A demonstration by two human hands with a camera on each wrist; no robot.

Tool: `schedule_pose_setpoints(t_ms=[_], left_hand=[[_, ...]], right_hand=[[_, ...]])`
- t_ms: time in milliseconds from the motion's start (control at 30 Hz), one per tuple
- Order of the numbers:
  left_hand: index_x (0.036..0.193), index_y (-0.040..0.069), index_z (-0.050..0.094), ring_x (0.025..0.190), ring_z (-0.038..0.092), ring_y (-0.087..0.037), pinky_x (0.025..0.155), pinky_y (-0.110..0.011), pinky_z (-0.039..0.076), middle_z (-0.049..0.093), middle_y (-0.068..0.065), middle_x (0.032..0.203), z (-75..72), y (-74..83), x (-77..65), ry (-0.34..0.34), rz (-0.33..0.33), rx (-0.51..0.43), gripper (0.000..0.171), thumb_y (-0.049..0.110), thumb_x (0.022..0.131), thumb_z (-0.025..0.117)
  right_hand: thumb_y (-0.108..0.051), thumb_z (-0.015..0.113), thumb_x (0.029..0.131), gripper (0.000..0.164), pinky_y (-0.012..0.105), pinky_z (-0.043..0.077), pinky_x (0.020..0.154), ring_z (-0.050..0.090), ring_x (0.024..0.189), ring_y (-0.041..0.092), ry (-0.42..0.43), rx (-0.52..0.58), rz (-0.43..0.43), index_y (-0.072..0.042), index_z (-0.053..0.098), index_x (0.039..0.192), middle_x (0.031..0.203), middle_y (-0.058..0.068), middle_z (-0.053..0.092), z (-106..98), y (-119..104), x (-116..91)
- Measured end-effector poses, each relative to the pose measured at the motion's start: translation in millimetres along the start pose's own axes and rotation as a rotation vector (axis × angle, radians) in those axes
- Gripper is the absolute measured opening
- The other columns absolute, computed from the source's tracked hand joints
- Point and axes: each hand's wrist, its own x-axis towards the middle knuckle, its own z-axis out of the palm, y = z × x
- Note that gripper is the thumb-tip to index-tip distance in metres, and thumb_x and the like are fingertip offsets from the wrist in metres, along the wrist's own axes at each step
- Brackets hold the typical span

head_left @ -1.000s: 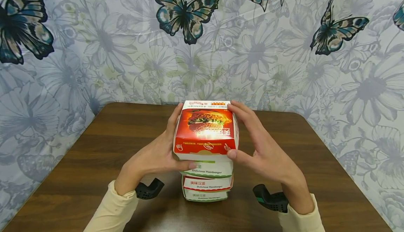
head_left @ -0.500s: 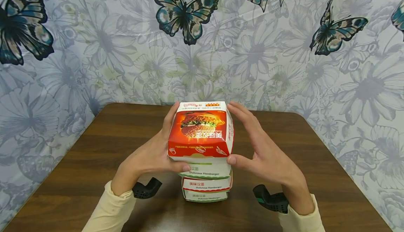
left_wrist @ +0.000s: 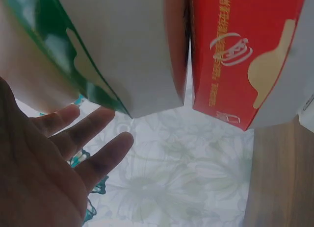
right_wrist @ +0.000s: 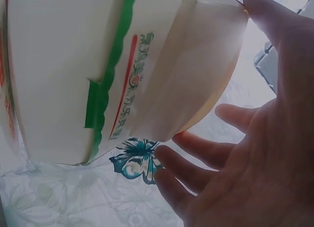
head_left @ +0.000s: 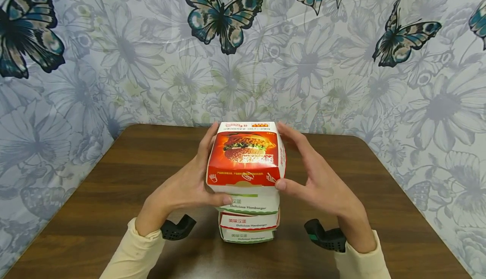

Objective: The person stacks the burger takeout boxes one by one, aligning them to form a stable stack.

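Note:
Hamburger boxes stand stacked on the table. The red top box (head_left: 247, 154) carries a burger picture. Beneath it is a white box with green trim (head_left: 252, 201), then a red-trimmed one (head_left: 250, 221) and a green-trimmed bottom one (head_left: 248, 236). My left hand (head_left: 186, 184) rests along the upper stack's left side, its thumb across the green-trimmed box's front. In the left wrist view, straight fingers (left_wrist: 105, 161) lie by a green-trimmed box. My right hand (head_left: 322, 182) touches the top box's right side, thumb at its front corner. Its fingers (right_wrist: 201, 151) are spread beside the box.
The brown wooden table (head_left: 114, 186) has its far edge just behind the stack. A cloth backdrop (head_left: 303, 72) with flowers and butterflies hangs behind it. Black wrist devices (head_left: 178, 227) sit under both wrists.
The top box shifted left between the first two frames, then back to the right, ending nearly in line with the stack. Both hands followed slightly. The lower boxes stayed nearly still.

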Motion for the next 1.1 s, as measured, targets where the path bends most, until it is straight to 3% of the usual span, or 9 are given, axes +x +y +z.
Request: schedule_pose_setpoints(t_ms=[167,400,633,833,1100], left_hand=[[0.162,0.037,-0.017,0.146,0.034,-0.021,0.111,-0.059,0.041,0.018,0.001,0.165,0.0,1.6,-1.7,0.007,-0.034,0.022,0.145,0.024,0.072,0.095],[0.163,0.035,-0.016,0.142,0.039,-0.019,0.108,-0.052,0.046,0.019,0.001,0.164,1.6,2.4,-0.8,0.012,-0.015,0.044,0.144,0.027,0.072,0.096],[0.163,0.034,-0.013,0.146,0.033,-0.019,0.113,-0.057,0.038,0.025,0.001,0.162,7.2,2.7,1.3,0.05,-0.003,0.046,0.143,0.025,0.072,0.097],[0.163,0.038,-0.012,0.146,0.032,-0.022,0.112,-0.059,0.039,0.018,0.001,0.165,12.0,0.5,2.1,0.046,-0.044,0.048,0.141,0.028,0.072,0.096],[0.164,0.036,-0.011,0.145,0.031,-0.022,0.109,-0.058,0.041,0.017,-0.001,0.166,12.9,0.5,2.9,0.055,-0.041,0.116,0.141,0.031,0.071,0.096]], right_hand=[[-0.016,0.08,0.087,0.099,0.04,0.039,0.114,0.039,0.144,0.02,0.0,0.026,0.007,-0.028,0.02,0.165,0.164,-0.003,0.034,-4.0,5.2,-0.4],[-0.014,0.079,0.088,0.099,0.056,0.039,0.111,0.039,0.146,0.024,-0.007,0.05,0.007,-0.028,0.019,0.165,0.165,-0.002,0.032,-7.2,8.3,-1.3],[-0.015,0.078,0.089,0.097,0.032,0.037,0.116,0.035,0.149,0.021,-0.01,0.069,-0.007,-0.028,0.019,0.165,0.166,-0.002,0.031,-9.5,12.1,-2.8],[-0.012,0.077,0.088,0.097,0.025,0.035,0.116,0.033,0.15,0.019,-0.006,0.083,-0.002,-0.03,0.02,0.165,0.165,-0.002,0.031,-16.0,15.3,-4.3],[-0.007,0.076,0.088,0.097,0.023,0.033,0.117,0.03,0.152,0.021,-0.036,0.117,-0.021,-0.021,0.02,0.165,0.166,-0.001,0.031,-22.1,20.9,-5.8]])
